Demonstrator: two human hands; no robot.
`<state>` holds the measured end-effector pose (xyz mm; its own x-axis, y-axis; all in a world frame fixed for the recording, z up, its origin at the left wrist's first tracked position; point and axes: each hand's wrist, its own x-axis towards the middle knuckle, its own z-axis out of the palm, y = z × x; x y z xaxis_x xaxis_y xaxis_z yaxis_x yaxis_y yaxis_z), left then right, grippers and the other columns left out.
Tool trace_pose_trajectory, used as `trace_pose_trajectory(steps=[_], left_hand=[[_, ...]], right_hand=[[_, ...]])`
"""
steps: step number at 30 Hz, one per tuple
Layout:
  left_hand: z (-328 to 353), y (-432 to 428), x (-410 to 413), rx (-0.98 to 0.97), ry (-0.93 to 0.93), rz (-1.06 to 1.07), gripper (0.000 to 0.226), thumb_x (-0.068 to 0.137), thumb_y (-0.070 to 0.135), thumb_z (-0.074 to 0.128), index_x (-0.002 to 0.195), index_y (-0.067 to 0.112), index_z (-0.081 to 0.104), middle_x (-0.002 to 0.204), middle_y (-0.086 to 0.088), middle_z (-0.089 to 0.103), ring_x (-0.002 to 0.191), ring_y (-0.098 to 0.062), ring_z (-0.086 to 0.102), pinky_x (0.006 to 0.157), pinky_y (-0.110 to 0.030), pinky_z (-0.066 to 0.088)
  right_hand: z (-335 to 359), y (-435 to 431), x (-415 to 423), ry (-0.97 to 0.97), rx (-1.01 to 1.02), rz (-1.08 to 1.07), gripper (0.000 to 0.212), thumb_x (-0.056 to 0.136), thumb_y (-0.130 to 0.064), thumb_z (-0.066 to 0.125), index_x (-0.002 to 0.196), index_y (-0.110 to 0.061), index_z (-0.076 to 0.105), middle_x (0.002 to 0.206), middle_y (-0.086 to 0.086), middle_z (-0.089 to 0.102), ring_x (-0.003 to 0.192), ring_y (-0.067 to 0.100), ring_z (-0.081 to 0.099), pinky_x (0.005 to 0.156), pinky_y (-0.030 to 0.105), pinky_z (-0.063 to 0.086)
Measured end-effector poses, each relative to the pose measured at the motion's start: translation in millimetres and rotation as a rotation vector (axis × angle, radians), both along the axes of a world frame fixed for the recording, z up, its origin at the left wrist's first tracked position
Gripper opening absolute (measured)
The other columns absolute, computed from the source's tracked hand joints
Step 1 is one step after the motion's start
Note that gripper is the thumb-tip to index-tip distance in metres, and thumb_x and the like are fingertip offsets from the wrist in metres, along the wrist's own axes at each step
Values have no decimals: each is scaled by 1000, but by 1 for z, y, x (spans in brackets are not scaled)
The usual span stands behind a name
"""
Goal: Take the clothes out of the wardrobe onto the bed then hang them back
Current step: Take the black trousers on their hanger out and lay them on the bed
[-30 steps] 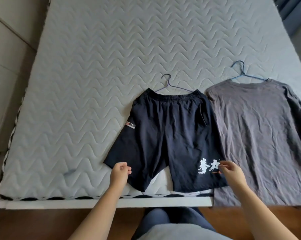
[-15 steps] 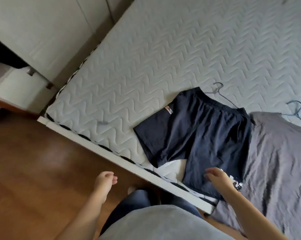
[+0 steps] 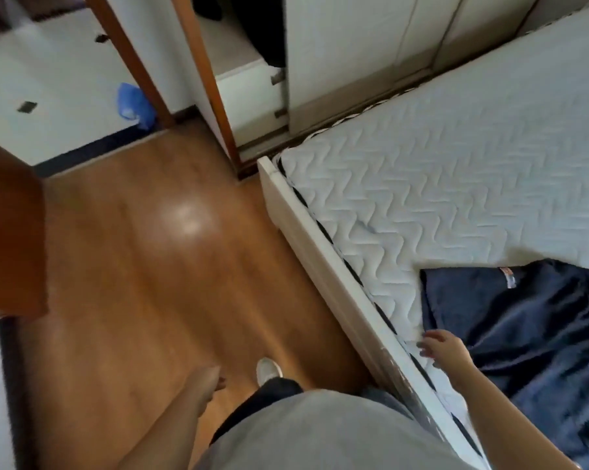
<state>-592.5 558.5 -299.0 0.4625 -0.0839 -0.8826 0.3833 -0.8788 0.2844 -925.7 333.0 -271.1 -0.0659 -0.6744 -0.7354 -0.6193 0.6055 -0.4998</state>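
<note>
Your navy shorts lie flat on the bed, near its foot edge, at the lower right of the view. A small red-and-white label is sewn on the leg nearest the wardrobe; whatever is written on it is too blurred to read.

Your right hand hovers over the mattress edge just beside the shorts' hem, fingers relaxed and slightly spread, gripping nothing. Your left hand hangs over the floor beside your leg, blurred, fingers loosely curled with nothing in them.

The mattress is white with a quilted zigzag pattern and sits in a pale frame. Past its corner stands the white wardrobe, with 1 section open and a dark garment hanging inside. The wooden floor is glossy and brown, with 1 white shoe showing on it. A brown door frame leads to a white tiled floor where a blue object lies; what it is cannot be told.
</note>
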Motion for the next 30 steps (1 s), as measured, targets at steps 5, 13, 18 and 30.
trace_pose_trajectory(steps=[5,13,18,30], left_hand=[[-2,33,87,11,-20,116,20,93,11,40,78,8,52,97,-14,56,90,-25,54,69,-31,33],[-19,39,128,61,108,388,31,96,14,38,120,-2,47,103,-15,56,92,-26,54,85,-38,33],[-27,-21,184,59,118,453,31,95,13,38,120,-2,48,102,-15,57,90,-26,55,81,-34,31],[54,-326,398,-164,-218,121,25,96,18,41,109,1,55,85,-7,59,82,-21,56,66,-30,38]], right_hand=[[-7,-5,130,23,5,253,22,88,0,44,104,-1,58,91,18,62,74,26,57,51,24,38],[-23,-55,233,73,79,424,13,91,-7,44,96,-5,56,90,16,61,73,25,55,54,25,35],[-53,-111,272,135,204,359,16,91,-4,43,81,-4,55,88,17,59,73,25,52,59,28,33],[-7,-357,484,-117,49,318,16,92,-8,44,104,-4,54,95,16,59,70,21,53,55,24,36]])
